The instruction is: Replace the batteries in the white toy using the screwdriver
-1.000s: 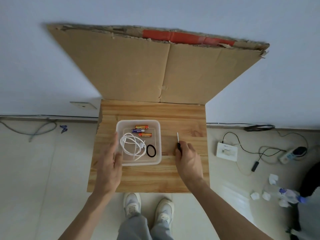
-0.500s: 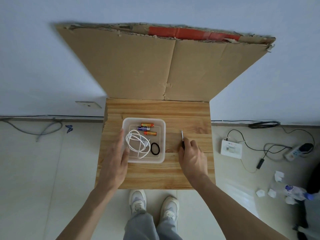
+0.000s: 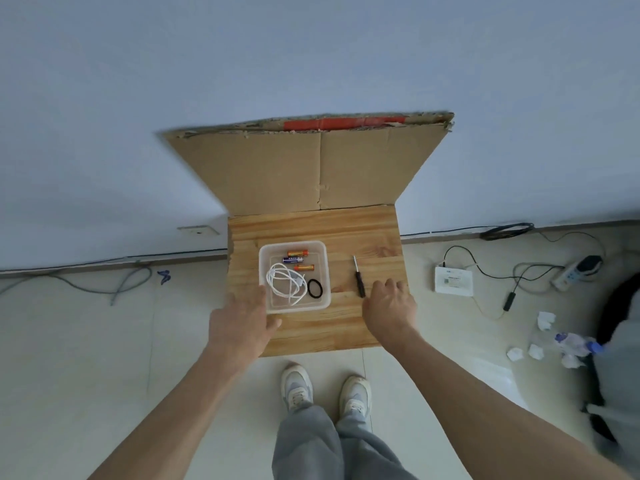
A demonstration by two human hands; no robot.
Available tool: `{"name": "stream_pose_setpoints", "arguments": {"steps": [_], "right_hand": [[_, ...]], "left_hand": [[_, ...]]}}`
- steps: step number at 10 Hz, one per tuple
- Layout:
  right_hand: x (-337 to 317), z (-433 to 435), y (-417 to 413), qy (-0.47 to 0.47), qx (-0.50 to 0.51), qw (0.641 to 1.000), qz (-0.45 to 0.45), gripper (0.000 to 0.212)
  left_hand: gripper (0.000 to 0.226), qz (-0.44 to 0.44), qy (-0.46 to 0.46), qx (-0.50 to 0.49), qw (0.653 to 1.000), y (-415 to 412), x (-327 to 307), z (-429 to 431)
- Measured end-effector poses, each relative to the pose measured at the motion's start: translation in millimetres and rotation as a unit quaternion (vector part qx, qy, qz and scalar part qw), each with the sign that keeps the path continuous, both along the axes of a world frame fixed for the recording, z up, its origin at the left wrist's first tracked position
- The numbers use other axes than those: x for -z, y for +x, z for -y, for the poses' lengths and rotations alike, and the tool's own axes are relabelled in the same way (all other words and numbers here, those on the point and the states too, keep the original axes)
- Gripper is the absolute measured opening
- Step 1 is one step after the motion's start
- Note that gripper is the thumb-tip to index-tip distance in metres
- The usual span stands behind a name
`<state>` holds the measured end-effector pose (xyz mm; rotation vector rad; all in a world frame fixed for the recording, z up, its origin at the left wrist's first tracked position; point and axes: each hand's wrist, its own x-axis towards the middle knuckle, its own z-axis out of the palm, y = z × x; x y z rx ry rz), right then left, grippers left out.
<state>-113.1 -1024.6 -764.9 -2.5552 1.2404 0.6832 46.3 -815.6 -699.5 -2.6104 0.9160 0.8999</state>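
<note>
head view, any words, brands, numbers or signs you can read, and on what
No text here can be read.
Orange batteries and blue battery in the clear tray: print on the wrappers, too small to read.
White box on the floor: a label, too blurred to read.

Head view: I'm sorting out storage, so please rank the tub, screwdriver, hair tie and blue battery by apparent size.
1. tub
2. screwdriver
3. hair tie and blue battery: they look about equally long, so I leave them unranked.
All lie at a similar distance from the camera.
</note>
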Motion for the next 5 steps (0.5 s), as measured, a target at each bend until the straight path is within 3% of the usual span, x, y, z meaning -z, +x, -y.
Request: {"name": "stream_pose_setpoints", "arguments": {"steps": [1,2,3,4,5], "right_hand": [[-46,1,-1,-0.007,0.002,1.0,-0.027,0.033],[-109,6,-3,0.018,0.002,1.0,-0.025,0.039],[-183,9,-23,0.038,0.026,0.999,0.012,0.036],[-258,9,-64,0.035,0.058,0.995,0.073,0.019],[-318,4,-107,0.017,0.086,0.99,0.108,0.019]], "left_hand": [[0.058,0.014,0.003,0.03,0.999,-1,-49,11],[0.063,0.056,-0.033,0.064,0.996,-13,-108,30],[0.064,0.106,-0.067,0.141,0.982,-48,-169,48],[0.061,0.136,-0.111,0.199,0.964,-90,-223,60],[0.06,0.135,-0.168,0.195,0.957,-122,-275,71]]}}
